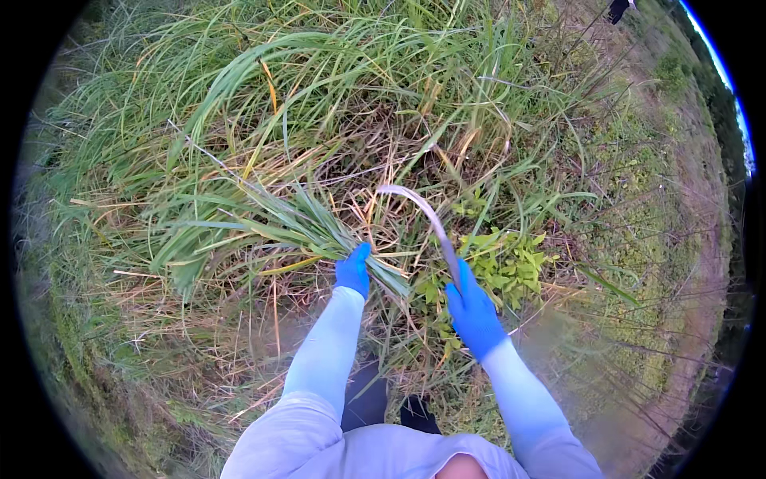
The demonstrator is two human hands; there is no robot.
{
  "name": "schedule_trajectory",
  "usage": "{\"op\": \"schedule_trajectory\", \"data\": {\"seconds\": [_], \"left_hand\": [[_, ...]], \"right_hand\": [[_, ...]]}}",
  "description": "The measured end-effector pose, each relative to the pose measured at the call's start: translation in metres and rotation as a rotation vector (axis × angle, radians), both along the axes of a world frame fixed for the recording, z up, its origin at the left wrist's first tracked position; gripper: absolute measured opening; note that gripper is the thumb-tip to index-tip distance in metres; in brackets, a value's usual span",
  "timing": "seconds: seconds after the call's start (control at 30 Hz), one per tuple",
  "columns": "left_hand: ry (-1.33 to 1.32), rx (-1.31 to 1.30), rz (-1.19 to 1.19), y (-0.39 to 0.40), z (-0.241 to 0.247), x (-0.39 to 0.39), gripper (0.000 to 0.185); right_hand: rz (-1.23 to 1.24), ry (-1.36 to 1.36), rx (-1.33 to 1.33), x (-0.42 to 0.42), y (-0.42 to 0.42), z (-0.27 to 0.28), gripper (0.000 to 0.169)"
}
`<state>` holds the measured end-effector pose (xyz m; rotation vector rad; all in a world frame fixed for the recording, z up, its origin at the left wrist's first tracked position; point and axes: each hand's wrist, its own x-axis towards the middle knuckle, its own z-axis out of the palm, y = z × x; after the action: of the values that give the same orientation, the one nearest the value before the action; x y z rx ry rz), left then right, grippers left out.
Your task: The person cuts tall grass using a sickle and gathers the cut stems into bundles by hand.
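Observation:
In a blue glove, my left hand (354, 272) grips a bundle of long green grass (299, 224). The cut ends stick out to the right of the fist, and the blades fan out to the left. My right hand (476, 314), gloved in blue too, is closed around the lower end of a sickle (431, 215); its handle is mostly hidden in the fist. The curved blade rises from the hand and bends left, its tip above and to the right of the bundle. Beneath the blade are dry stubble and straw (365, 206).
Tall grass (359, 54) stands ahead and to the left. A leafy light-green plant (505, 263) grows beside my right hand. Thin bare stems (646, 263) and a dirt path (688, 359) lie to the right. A person (618, 9) is partly visible far off at the top right.

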<state>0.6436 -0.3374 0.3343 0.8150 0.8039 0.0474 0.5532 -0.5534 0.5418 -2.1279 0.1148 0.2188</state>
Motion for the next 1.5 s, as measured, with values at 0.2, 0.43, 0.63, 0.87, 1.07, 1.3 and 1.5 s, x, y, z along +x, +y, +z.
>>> {"op": "schedule_trajectory", "data": {"seconds": [0.2, 0.43, 0.63, 0.87, 1.07, 1.3, 1.5], "left_hand": [[-0.093, 0.035, -0.085, -0.014, 0.025, 0.005, 0.043], [0.045, 0.114, -0.356, 0.001, 0.036, -0.102, 0.055], [-0.136, 0.16, -0.068, 0.079, 0.077, -0.107, 0.037], [0.052, 0.191, 0.105, 0.159, 0.099, -0.109, 0.037], [-0.245, 0.278, -0.361, 0.115, 0.116, -0.161, 0.049], [-0.195, 0.29, -0.523, 0.092, 0.034, -0.107, 0.045], [-0.082, -0.064, -0.123, 0.144, 0.056, 0.016, 0.027]], "right_hand": [[0.212, 0.322, -0.408, 0.008, 0.033, -0.079, 0.052], [0.347, 0.638, -0.27, -0.228, -0.03, -0.059, 0.057], [0.285, 0.045, -0.327, -0.04, 0.032, -0.025, 0.056], [-0.413, 0.537, 0.477, 0.035, 0.064, -0.018, 0.051], [-0.235, 0.264, 0.892, 0.157, 0.154, -0.035, 0.049], [0.725, -0.228, -0.464, 0.227, 0.238, -0.09, 0.047], [0.833, 0.026, -0.709, 0.202, 0.17, -0.042, 0.05]]}}
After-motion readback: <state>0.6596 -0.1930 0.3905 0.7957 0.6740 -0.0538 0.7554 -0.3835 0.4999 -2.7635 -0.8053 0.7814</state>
